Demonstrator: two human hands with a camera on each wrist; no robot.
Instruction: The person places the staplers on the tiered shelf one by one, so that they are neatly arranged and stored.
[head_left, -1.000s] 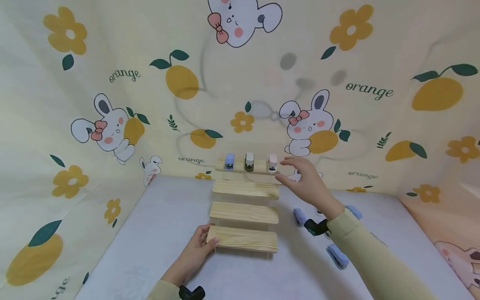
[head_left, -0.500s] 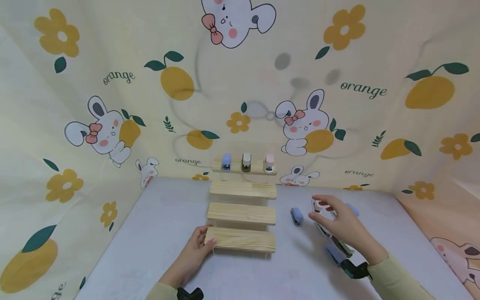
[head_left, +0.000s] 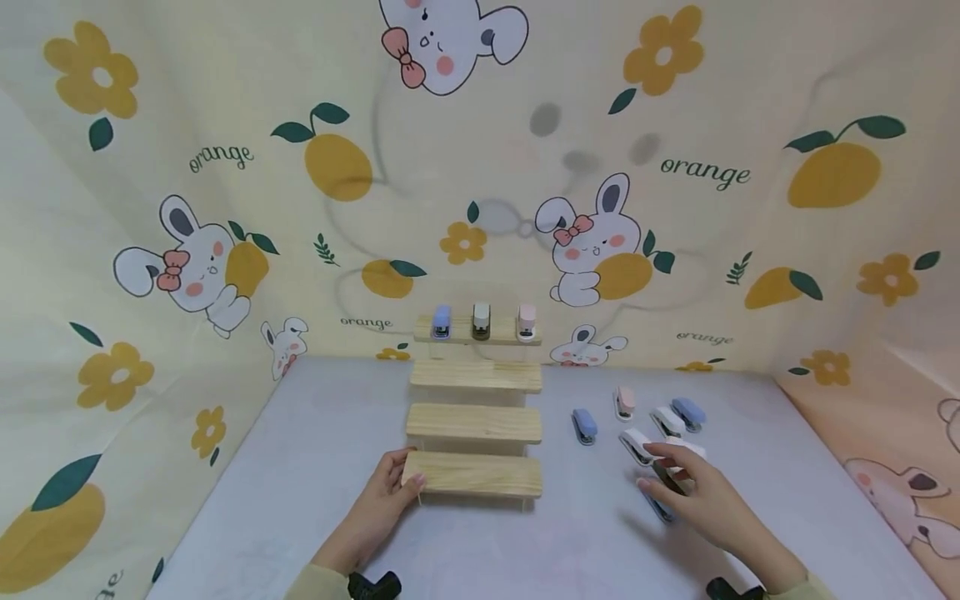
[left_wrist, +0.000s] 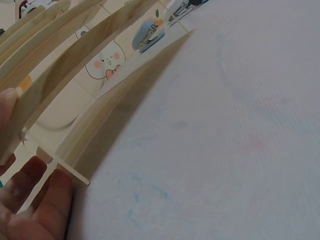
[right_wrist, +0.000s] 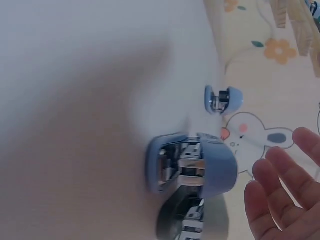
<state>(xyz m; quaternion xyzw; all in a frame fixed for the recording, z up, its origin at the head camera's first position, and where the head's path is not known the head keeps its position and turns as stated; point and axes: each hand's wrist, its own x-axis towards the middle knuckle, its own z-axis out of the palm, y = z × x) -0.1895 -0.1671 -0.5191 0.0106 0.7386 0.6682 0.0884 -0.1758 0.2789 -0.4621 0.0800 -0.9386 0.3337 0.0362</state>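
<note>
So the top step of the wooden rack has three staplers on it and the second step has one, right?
Not quite. The head view shows the second step bare. The top step of the wooden rack does carry three staplers.

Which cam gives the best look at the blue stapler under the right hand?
Right wrist: the blue stapler fills the frame, metal parts visible, just off the right hand. In the head view it is mostly hidden beneath that hand. The left wrist view does not show it.

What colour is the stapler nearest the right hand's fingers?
Blue stapler, clearest in the right wrist view, beside the right hand.
</note>
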